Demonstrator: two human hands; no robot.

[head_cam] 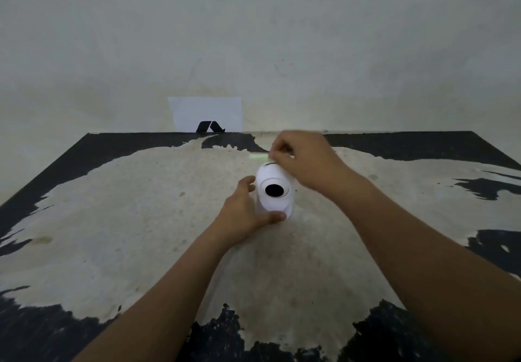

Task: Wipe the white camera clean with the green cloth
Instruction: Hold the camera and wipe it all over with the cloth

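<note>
i see the worn table top [118, 220], black at the rim with the coating peeled away to pale cream across most of the middle; its far edge runs straight against the stained off-white wall [282, 37]. broad open surface lies to the left and right of the work and toward me, where only the two forearms cross it. a white sheet of paper with a black angular mark [205, 115] leans at the wall, left of centre, well apart from the hands. the small white rounded camera with a black oval lens [275, 189] stands upright near the table's middle, lens toward me. i note the left hand [245, 215] wrapped around the camera's lower left side, thumb pressed across the base front, fingers curled behind, gripping it. the right hand [304, 158] comes in from the right, wrist raised, knuckles up, fingertips pinched down at the camera's top rear. a pale strip of the green cloth [258, 157] shows blurred just left of those fingers; i read them as clenched on it, though most of the cloth is hidden.
</note>
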